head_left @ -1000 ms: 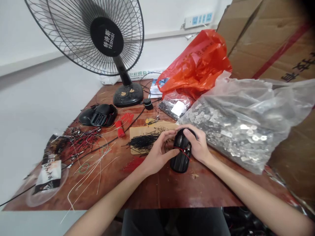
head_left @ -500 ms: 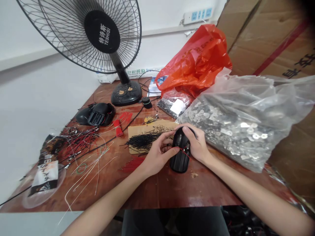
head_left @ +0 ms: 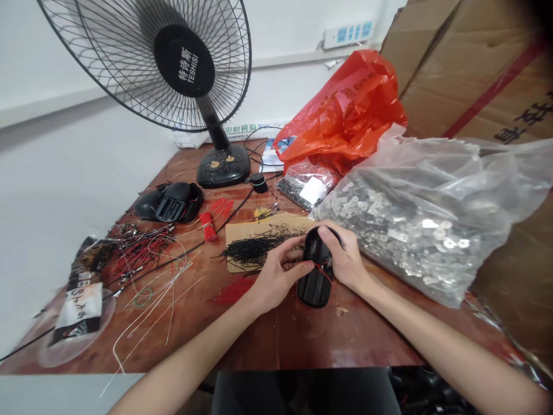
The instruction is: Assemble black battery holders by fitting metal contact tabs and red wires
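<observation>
A black oval plastic housing (head_left: 314,288) is held over the front middle of the table, its hollow side with a red wire facing up. My left hand (head_left: 279,271) grips its left edge, the thumb pressing near the red wire. My right hand (head_left: 345,253) wraps round its upper right side, with the thumb over the top rim. Some of the fingers are hidden behind the housing. Just left of my left hand, a pile of black wires (head_left: 248,249) lies on a piece of cardboard (head_left: 235,230), with red wires (head_left: 233,290) in front of it.
A black fan (head_left: 222,166) stands at the back left. More black housings (head_left: 170,202), red wires (head_left: 140,253) and thin pale wires (head_left: 162,294) lie at left. A clear bag of metal pieces (head_left: 406,230) and a red bag (head_left: 345,115) are at right, before a cardboard box (head_left: 475,75).
The housing has turned slightly in my hands, and my right thumb has shifted a little left along its top. The camera view has shifted slightly.
</observation>
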### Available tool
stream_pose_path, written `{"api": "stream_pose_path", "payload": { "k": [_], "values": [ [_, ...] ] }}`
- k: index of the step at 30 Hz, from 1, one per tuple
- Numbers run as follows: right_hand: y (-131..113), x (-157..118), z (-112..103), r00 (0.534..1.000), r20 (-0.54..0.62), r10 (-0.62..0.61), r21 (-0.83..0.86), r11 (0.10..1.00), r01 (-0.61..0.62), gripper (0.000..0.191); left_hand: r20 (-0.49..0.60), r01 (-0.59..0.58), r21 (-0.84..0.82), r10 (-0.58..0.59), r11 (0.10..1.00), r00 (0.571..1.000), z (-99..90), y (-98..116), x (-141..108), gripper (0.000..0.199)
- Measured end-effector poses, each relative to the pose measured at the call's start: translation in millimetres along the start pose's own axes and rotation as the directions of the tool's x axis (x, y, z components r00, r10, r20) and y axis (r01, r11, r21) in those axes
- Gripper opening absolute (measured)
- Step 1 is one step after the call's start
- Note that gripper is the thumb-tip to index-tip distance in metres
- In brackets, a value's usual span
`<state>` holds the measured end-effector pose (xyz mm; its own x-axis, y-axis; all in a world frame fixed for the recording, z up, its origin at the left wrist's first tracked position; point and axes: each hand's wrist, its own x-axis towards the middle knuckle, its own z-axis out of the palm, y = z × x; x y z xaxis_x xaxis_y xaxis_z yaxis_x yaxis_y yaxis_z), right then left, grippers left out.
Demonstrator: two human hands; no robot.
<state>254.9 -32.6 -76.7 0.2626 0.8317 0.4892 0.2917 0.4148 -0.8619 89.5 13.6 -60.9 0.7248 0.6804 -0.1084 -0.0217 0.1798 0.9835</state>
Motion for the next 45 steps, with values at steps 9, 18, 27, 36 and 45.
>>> {"api": "stream_pose_path", "payload": {
  "k": [9,18,27,36,45],
  "values": [
    [0.4,2.9,-1.5,0.999,0.044,0.021,0.118,0.993,-0.026,0.040,-0.014,0.019,-0.031,-0.020,0.999,1.000,-0.6,-0.4,0.0,0.056],
    [10.7,3.6,-0.5,0.981,0.042,0.191,0.328,0.924,-0.195,0.063,-0.099,-0.125,0.015,0.125,0.992,0.987,-0.8,7.3,2.3,0.045],
    [13.3,9.4,0.7,0.972,-0.051,0.228,0.240,0.948,-0.210,0.054,-0.240,-0.171,0.033,0.174,0.985,0.955,-11.9,8.2,5.0,0.033],
    [18.0,10.1,-0.3,0.986,-0.139,0.087,-0.072,0.993,-0.098,0.023,-0.559,-0.049,0.490,0.358,0.870,0.748,-103.6,56.8,18.4,0.050],
    [21.1,11.1,-0.6,0.963,-0.082,-0.258,-0.315,0.923,0.220,0.010,-0.475,0.308,0.877,0.566,0.368,0.674,-169.9,80.2,-12.9,0.052]
  ]
}}
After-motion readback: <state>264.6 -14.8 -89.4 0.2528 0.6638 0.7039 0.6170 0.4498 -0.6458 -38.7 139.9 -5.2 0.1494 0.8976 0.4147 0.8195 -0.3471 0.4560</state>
